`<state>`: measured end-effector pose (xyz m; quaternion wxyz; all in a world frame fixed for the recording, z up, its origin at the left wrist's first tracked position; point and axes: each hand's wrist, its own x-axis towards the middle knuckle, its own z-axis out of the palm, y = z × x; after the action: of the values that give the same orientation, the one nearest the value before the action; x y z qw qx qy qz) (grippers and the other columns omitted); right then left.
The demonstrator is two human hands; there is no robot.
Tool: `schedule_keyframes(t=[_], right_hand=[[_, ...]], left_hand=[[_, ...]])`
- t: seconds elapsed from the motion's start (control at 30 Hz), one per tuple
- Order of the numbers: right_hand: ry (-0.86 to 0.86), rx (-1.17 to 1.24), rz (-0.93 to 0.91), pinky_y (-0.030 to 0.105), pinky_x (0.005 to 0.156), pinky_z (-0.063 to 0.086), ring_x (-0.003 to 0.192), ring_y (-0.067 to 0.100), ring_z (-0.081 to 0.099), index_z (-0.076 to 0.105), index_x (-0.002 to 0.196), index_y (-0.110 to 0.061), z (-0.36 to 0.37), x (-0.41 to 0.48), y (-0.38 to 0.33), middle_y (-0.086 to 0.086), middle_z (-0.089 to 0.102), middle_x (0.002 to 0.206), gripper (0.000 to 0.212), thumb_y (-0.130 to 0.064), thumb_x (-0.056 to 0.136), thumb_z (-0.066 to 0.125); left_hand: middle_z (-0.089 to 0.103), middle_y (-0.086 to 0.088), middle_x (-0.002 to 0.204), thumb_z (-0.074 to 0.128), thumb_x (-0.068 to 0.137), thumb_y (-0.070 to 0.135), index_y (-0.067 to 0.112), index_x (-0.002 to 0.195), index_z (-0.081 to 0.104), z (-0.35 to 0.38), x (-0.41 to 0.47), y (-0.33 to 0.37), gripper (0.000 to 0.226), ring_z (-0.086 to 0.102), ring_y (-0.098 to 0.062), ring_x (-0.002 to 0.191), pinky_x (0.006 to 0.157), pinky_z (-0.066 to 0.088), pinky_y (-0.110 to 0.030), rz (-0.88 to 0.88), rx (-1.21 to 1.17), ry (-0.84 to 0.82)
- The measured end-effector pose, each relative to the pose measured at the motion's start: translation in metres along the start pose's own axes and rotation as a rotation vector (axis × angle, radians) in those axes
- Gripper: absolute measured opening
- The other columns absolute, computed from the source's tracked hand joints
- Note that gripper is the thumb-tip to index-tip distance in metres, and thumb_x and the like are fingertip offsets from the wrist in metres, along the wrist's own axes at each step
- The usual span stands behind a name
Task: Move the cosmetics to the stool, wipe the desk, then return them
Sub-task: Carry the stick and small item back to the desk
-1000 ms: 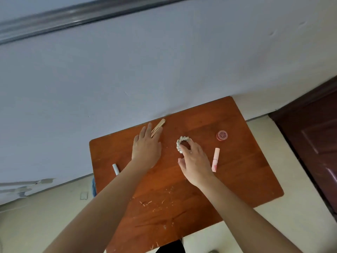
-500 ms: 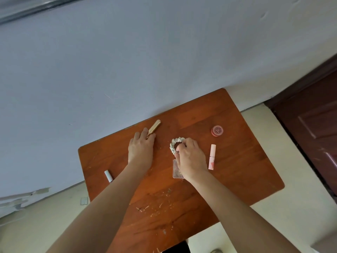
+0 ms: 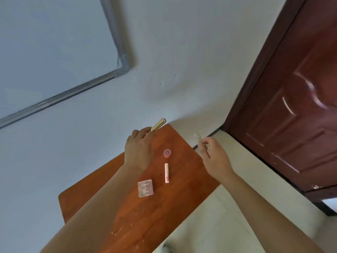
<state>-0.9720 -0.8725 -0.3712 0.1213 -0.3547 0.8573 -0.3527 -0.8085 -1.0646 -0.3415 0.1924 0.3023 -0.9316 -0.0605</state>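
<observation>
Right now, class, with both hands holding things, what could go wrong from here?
The right hand only pinches the scrunchie, out past the desk edge above the floor; it could drop.
The gold tube juts from the left hand, so it may slip.
The pink tube lies on its side; a passing arm could roll it.

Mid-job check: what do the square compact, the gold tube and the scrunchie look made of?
The square compact: glossy, pinkish translucent plastic, likely; its light edges glint. The gold tube, in the left hand: shiny metallic gold, metal or coated plastic, unclear. The scrunchie, pinched by the right hand: pale gathered fabric, apparently; blurred.
</observation>
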Motion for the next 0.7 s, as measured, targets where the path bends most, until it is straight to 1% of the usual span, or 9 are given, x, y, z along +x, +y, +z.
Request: schedule_keyframes(t=[0.07, 0.13, 0.23, 0.37, 0.47, 0.6, 0.7], right_hand=[[0.130, 0.034, -0.006, 0.025, 0.075, 0.041, 0.093, 0.006, 0.055, 0.049, 0.105, -0.032, -0.060, -0.019, 0.022, -0.011, 0.058, 0.101, 0.014, -0.044, 0.102, 0.043], [0.258, 0.025, -0.002, 0.026, 0.073, 0.037, 0.086, 0.005, 0.050, 0.048, 0.100, -0.031, -0.120, -0.047, 0.048, -0.012, 0.056, 0.096, 0.011, -0.042, 0.101, 0.045], [0.433, -0.030, 0.034, 0.032, 0.070, 0.039, 0.082, 0.008, 0.049, 0.050, 0.096, -0.028, -0.212, -0.103, 0.092, -0.013, 0.054, 0.092, 0.015, -0.041, 0.101, 0.045], [0.665, -0.127, 0.100, 0.033, 0.069, 0.039, 0.085, 0.012, 0.050, 0.049, 0.095, -0.028, -0.323, -0.192, 0.160, -0.011, 0.054, 0.093, 0.016, -0.042, 0.101, 0.044], [0.781, -0.173, 0.211, 0.031, 0.068, 0.035, 0.082, 0.014, 0.049, 0.045, 0.092, -0.031, -0.386, -0.268, 0.214, -0.011, 0.052, 0.090, 0.015, -0.044, 0.101, 0.043], [0.932, -0.184, 0.390, 0.032, 0.074, 0.039, 0.088, 0.015, 0.054, 0.057, 0.103, -0.022, -0.443, -0.368, 0.277, -0.006, 0.058, 0.097, 0.029, -0.048, 0.102, 0.043], [1.027, -0.185, 0.507, 0.032, 0.074, 0.038, 0.092, 0.019, 0.054, 0.058, 0.105, -0.020, -0.471, -0.431, 0.316, -0.004, 0.060, 0.101, 0.027, -0.043, 0.102, 0.045]], left_hand=[[0.068, -0.004, 0.117, 0.067, 0.071, -0.012, 0.015, 0.104, 0.071, -0.016, 0.016, 0.061, 0.043, 0.059, -0.031, 0.092, 0.072, 0.050, -0.040, 0.102, -0.056, 0.098], [0.068, -0.001, 0.117, 0.065, 0.075, -0.010, 0.016, 0.104, 0.070, -0.029, 0.023, 0.129, 0.040, 0.058, -0.027, 0.091, 0.072, 0.049, -0.039, 0.195, -0.116, 0.161], [0.068, -0.003, 0.118, 0.064, 0.079, -0.009, 0.013, 0.104, 0.070, -0.043, 0.019, 0.241, 0.034, 0.059, -0.030, 0.090, 0.071, 0.050, -0.040, 0.339, -0.198, 0.201], [0.068, -0.005, 0.118, 0.059, 0.081, -0.012, 0.010, 0.104, 0.070, -0.048, -0.008, 0.400, 0.033, 0.058, -0.034, 0.088, 0.070, 0.050, -0.041, 0.528, -0.304, 0.209], [0.067, -0.003, 0.117, 0.057, 0.084, -0.009, 0.011, 0.104, 0.071, -0.042, -0.043, 0.510, 0.031, 0.058, -0.034, 0.087, 0.073, 0.051, -0.044, 0.651, -0.410, 0.188], [0.068, -0.004, 0.116, 0.060, 0.083, -0.006, 0.013, 0.104, 0.073, -0.033, -0.095, 0.633, 0.030, 0.060, -0.032, 0.088, 0.075, 0.052, -0.045, 0.875, -0.458, 0.126], [0.067, -0.001, 0.117, 0.060, 0.083, -0.005, 0.016, 0.106, 0.071, -0.023, -0.123, 0.710, 0.032, 0.059, -0.029, 0.088, 0.073, 0.052, -0.044, 1.026, -0.457, 0.063]])
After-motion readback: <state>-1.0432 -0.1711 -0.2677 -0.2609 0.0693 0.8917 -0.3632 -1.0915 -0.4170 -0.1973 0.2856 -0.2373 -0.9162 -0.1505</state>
